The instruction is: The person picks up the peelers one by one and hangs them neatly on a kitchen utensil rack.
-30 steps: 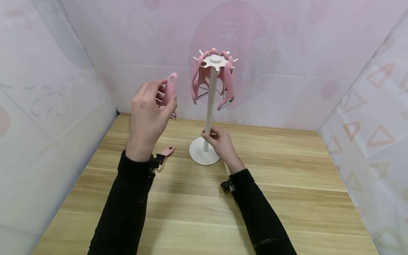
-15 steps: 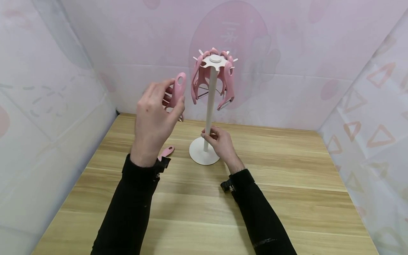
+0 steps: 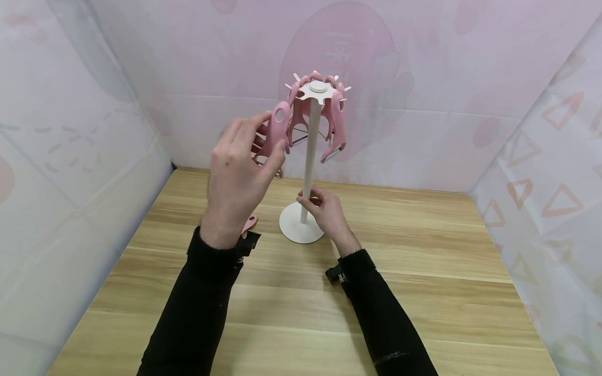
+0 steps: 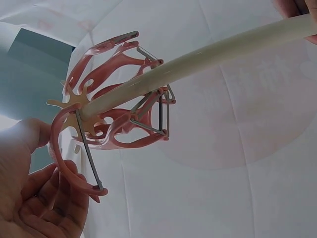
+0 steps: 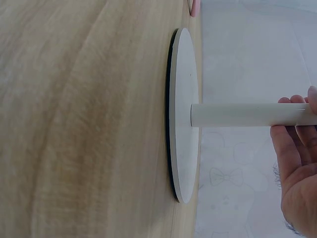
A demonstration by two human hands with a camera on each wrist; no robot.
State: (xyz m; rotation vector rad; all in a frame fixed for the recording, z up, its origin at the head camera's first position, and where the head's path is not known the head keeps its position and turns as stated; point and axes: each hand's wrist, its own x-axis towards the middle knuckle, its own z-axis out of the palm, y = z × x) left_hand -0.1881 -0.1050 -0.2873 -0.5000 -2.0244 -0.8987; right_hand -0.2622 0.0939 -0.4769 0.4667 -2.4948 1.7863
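Observation:
My left hand (image 3: 240, 169) pinches a pink Y-shaped peeler (image 3: 277, 130) by its handle, the holed end upward. It is just left of the top of a white stand (image 3: 311, 151) and overlaps a hanging peeler there in the head view. In the left wrist view the held peeler's metal blade (image 4: 89, 151) faces the camera. Several like pink peelers (image 3: 337, 122) hang from the stand's notched top plate (image 3: 305, 93), blades down. Low on the pole, my right hand (image 3: 329, 216) grips it between thumb and fingers, above the round base (image 5: 184, 148).
Another pink peeler (image 3: 251, 223) lies on the wooden table (image 3: 291, 313), partly hidden behind my left wrist. A pale printed backdrop (image 3: 423, 78) rises behind the stand, with side panels at left and right.
My left hand has moved right with the peeler, from well left of the stand to close by its top. My right hand and the stand have stayed in place.

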